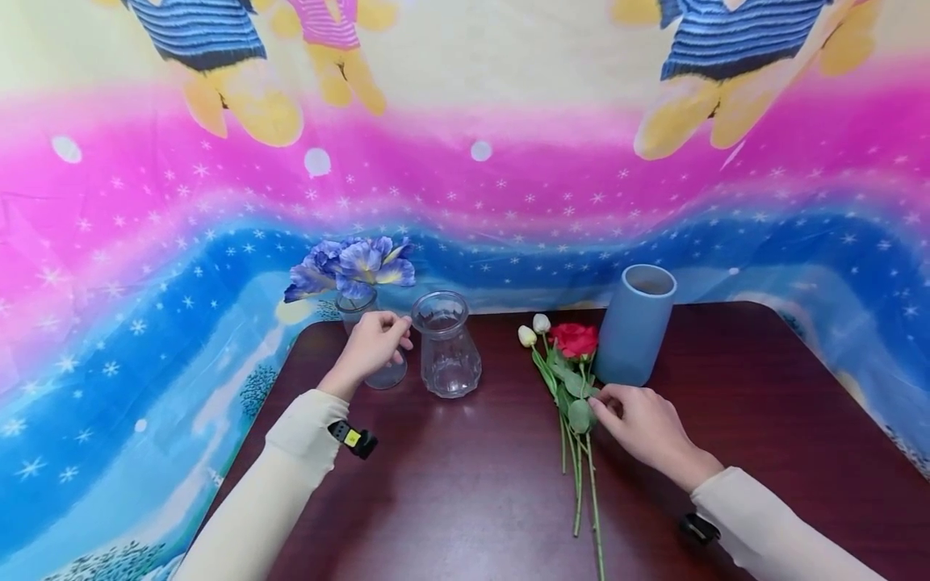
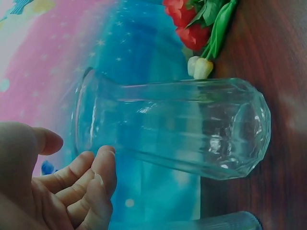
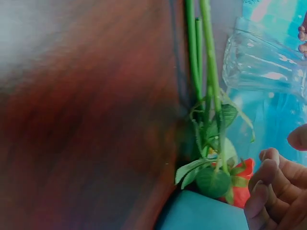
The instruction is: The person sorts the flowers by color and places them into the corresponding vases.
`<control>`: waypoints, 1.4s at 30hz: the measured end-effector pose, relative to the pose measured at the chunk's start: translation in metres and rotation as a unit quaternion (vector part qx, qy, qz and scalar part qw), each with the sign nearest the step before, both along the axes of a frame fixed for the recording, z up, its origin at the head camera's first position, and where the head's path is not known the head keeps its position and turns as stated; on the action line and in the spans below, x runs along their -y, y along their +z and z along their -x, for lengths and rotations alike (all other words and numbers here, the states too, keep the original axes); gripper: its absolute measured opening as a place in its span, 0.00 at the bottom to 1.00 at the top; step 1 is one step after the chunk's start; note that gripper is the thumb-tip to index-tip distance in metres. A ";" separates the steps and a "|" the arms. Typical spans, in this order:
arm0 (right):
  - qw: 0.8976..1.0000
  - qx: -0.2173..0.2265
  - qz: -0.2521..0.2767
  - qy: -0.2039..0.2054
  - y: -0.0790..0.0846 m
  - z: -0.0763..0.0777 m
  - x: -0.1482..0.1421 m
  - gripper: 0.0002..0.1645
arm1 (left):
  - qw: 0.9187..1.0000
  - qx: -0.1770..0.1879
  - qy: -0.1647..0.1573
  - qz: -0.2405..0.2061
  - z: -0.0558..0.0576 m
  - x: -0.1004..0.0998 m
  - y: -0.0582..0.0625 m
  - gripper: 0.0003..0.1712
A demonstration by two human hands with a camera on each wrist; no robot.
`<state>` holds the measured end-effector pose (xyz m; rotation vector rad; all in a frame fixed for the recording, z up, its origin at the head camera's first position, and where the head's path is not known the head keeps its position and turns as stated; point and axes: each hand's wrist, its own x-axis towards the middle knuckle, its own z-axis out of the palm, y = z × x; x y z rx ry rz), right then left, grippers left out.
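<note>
My left hand (image 1: 374, 343) hovers in front of a glass vase (image 1: 388, 376) of blue flowers (image 1: 352, 266) at the table's back left. In the left wrist view its fingers (image 2: 81, 187) curl loosely around nothing. Just right of it stands an empty ribbed glass vase (image 1: 446, 351) (image 2: 182, 127). A red rose (image 1: 576, 339) (image 3: 242, 189) and white tulips (image 1: 527, 335) (image 2: 200, 67) lie flat on the table, stems (image 1: 579, 476) towards me. My right hand (image 1: 643, 424) sits by their leaves, fingers (image 3: 273, 191) curled and nothing pinched.
A tall blue cylinder vase (image 1: 638, 327) stands upright just behind the rose and my right hand. The dark wooden table (image 1: 436, 500) ends at a colourful star-patterned cloth backdrop (image 1: 508, 186). A band sits on each wrist.
</note>
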<state>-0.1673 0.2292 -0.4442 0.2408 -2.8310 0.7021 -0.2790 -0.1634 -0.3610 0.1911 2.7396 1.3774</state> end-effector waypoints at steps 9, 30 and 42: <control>0.998 0.061 -0.010 0.002 -0.014 -0.003 -0.004 0.11 | 1.000 0.018 0.002 0.000 0.001 -0.009 -0.003 0.23; 0.983 0.154 0.071 0.072 -0.035 -0.010 -0.002 0.20 | 0.999 0.026 0.010 -0.042 0.009 -0.018 -0.008 0.25; 0.972 0.156 0.158 0.078 -0.031 -0.009 -0.004 0.15 | 0.998 0.029 0.015 -0.047 0.010 -0.019 -0.011 0.28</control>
